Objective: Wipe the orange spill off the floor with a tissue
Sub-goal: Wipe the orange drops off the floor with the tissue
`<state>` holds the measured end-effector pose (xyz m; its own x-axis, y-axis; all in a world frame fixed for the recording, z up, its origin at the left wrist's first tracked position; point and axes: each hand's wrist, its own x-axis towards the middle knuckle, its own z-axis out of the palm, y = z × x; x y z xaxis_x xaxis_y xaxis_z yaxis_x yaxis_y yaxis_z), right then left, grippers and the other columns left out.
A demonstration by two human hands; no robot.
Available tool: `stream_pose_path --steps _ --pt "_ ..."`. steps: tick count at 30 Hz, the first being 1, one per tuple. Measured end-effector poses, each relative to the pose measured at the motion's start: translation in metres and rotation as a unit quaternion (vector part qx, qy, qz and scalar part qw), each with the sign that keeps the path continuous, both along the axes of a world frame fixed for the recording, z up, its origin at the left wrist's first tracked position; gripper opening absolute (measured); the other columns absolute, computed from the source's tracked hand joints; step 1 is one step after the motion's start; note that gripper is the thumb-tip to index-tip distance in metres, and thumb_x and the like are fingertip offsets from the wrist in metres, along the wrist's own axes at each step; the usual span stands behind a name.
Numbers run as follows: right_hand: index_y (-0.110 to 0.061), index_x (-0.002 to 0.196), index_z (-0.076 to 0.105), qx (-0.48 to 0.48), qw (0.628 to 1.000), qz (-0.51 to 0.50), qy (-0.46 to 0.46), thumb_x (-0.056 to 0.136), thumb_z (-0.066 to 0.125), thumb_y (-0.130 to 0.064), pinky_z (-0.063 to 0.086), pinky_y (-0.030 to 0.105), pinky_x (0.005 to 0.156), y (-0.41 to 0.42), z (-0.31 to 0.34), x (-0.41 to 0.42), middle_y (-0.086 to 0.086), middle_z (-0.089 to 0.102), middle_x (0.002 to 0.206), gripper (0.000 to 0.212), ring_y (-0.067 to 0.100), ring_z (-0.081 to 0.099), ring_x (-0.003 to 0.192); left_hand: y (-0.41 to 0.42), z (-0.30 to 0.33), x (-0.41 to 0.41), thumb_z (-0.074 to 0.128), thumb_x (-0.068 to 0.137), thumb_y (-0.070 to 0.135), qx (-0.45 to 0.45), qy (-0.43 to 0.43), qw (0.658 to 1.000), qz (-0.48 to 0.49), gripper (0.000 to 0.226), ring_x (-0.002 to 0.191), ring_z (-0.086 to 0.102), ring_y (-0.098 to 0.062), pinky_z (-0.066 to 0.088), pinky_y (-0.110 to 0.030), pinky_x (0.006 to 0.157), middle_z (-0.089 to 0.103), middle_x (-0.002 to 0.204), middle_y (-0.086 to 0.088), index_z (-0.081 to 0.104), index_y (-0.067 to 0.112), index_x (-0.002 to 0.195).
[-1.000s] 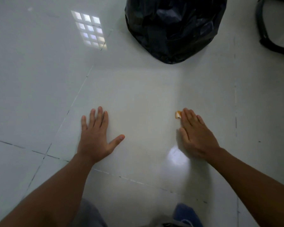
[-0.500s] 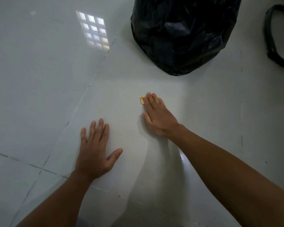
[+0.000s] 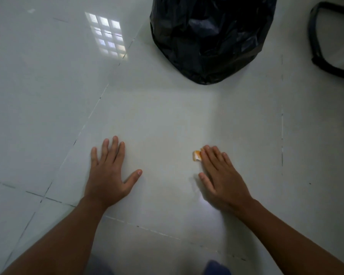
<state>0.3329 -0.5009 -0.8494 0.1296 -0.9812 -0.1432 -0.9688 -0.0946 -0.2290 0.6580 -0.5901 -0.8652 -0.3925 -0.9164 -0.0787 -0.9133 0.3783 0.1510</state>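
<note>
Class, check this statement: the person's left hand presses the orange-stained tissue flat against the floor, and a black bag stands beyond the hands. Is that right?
Not quite. In the head view the right hand presses the orange-stained tissue flat against the floor. The left hand lies flat on bare tile and touches no tissue. The black bag does stand beyond the hands.

On the floor [image 3: 48,100], nearer me than the bag [image 3: 211,36]: my left hand [image 3: 107,175] lies flat off to the bag's left, my right hand [image 3: 223,180] straight before it, the tissue [image 3: 196,155] touching my right fingertips.
</note>
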Motion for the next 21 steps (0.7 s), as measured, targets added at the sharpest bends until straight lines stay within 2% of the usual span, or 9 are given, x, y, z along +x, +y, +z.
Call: stream_pose_path --steps 3,7,10,13,17,21 --pt "-0.005 0.157 0.022 -0.017 1.000 -0.012 -0.013 0.102 0.026 -0.045 0.008 0.037 0.126 0.000 0.004 -0.011 0.008 0.019 0.166 0.068 0.019 0.009 0.155 0.000 0.002 -0.001 0.021 0.092 0.076 0.003 0.003 1.000 0.003 0.098 0.152 0.024 -0.041 0.016 -0.064 0.122 0.026 0.165 -0.020 0.039 0.000 0.150" --pt "-0.001 0.148 0.043 -0.074 0.996 0.029 -0.050 0.101 0.044 -0.033 0.024 0.042 0.123 -0.001 0.008 0.001 0.012 0.040 0.157 0.057 0.027 0.031 0.149 0.000 0.005 -0.003 0.018 0.092 0.076 0.004 0.010 1.000 0.006 0.099 0.152 0.025 -0.042 0.017 -0.065 0.121 0.027 0.164 -0.021 0.041 -0.001 0.149" --pt "0.001 0.143 0.049 -0.085 0.994 0.011 -0.067 0.099 0.055 -0.026 0.033 0.048 0.119 0.006 0.006 0.012 0.013 0.043 0.154 0.053 0.027 0.035 0.147 0.001 0.007 -0.003 0.017 0.091 0.077 0.003 0.012 1.000 0.006 0.101 0.152 0.025 -0.042 0.017 -0.065 0.121 0.027 0.164 -0.021 0.041 -0.002 0.149" --pt "0.001 0.140 0.053 -0.100 0.991 -0.042 -0.073 0.099 0.050 -0.028 0.034 0.049 0.118 0.024 0.005 0.014 0.015 0.046 0.151 0.050 0.028 0.040 0.144 0.001 0.008 -0.004 0.016 0.091 0.077 0.001 0.019 1.000 0.007 0.102 0.151 0.026 -0.042 0.017 -0.065 0.121 0.028 0.163 -0.021 0.042 -0.002 0.149" --pt "-0.001 0.140 0.055 -0.085 0.988 -0.105 -0.073 0.099 0.040 -0.033 0.035 0.043 0.117 0.040 0.006 0.009 0.015 0.051 0.148 0.054 0.027 0.046 0.140 0.001 0.009 -0.004 0.015 0.091 0.078 0.003 0.019 1.000 0.010 0.103 0.152 0.025 -0.042 0.017 -0.065 0.121 0.028 0.164 -0.021 0.042 -0.002 0.149" --pt "-0.004 0.140 0.056 -0.053 0.983 -0.168 -0.052 0.100 0.039 -0.032 0.029 0.043 0.120 0.036 0.009 0.000 0.012 0.050 0.150 0.051 0.028 0.039 0.145 0.001 0.010 -0.005 0.014 0.091 0.078 0.005 0.014 1.000 0.007 0.103 0.151 0.025 -0.042 0.016 -0.065 0.121 0.028 0.163 -0.022 0.041 -0.003 0.149"
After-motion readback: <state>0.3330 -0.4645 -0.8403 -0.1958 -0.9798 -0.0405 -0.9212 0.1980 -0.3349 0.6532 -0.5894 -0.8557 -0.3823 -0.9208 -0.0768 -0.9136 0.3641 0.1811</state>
